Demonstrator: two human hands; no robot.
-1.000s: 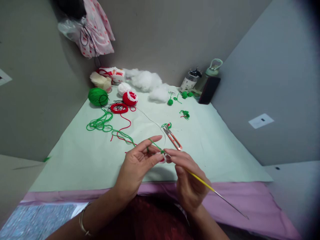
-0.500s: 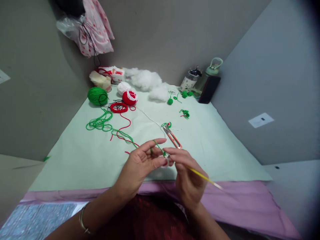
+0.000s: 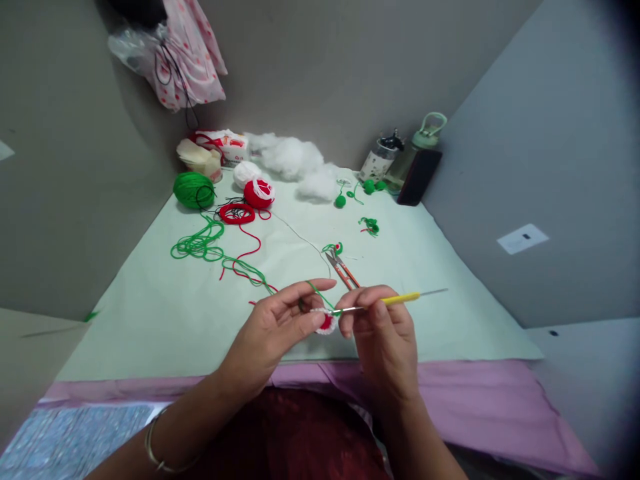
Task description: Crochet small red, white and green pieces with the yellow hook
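Between the thumb and fingers of my left hand (image 3: 277,327) is a small round crochet piece (image 3: 327,325), red in the middle with a white rim. Green yarn (image 3: 316,291) runs over my raised left index finger down to the piece. My right hand (image 3: 385,327) grips a yellow-handled crochet hook (image 3: 401,299), held nearly level, its metal tip at the white rim. Just beyond my hands lie orange thread snips (image 3: 344,270), their handle end partly hidden by my right hand. A small green-and-red crochet piece (image 3: 336,249) rests by the blades.
Loose green yarn (image 3: 200,243) and red yarn (image 3: 237,213) trail across the left of the table (image 3: 450,320). Behind them sit a green yarn ball (image 3: 194,191) and a red-and-white ball (image 3: 259,193). White stuffing (image 3: 293,159), a phone (image 3: 421,179) and a bottle (image 3: 427,137) stand along the back.
My right hand has turned, swinging the hook from a slant down toward me to nearly level. The crochet piece has tilted to show more of its red middle.
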